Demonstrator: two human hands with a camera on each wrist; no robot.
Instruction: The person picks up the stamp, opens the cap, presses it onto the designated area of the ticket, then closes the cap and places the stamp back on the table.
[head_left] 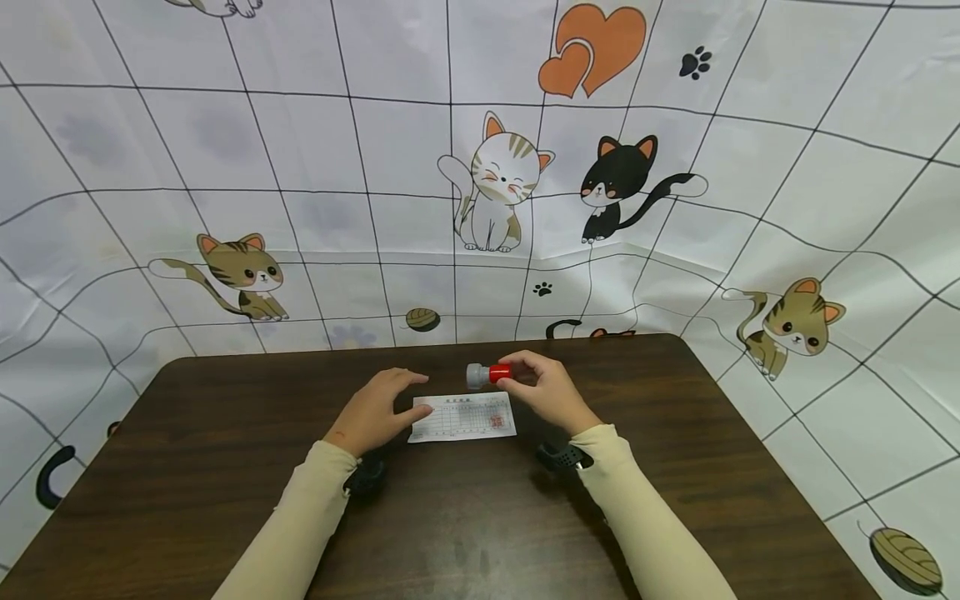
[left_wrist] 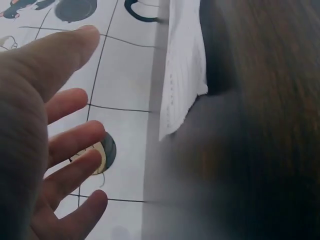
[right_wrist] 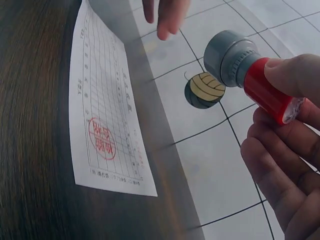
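Note:
My right hand pinches a stamp by its red body, between thumb and fingers. The stamp's wide grey end points left, toward my other hand, and it is held up over the table, near the paper's far edge. Below lies a white printed form with a ruled grid and a red stamp mark at its right end. My left hand hovers by the form's left end, fingers spread and holding nothing. In the left wrist view, the form's near corner curls up slightly beside the left hand.
A dark brown wooden table stands against a white cloth backdrop with black grid lines and cat drawings. The table's far edge runs just beyond the hands. Each wrist wears a dark strap under a cream sleeve.

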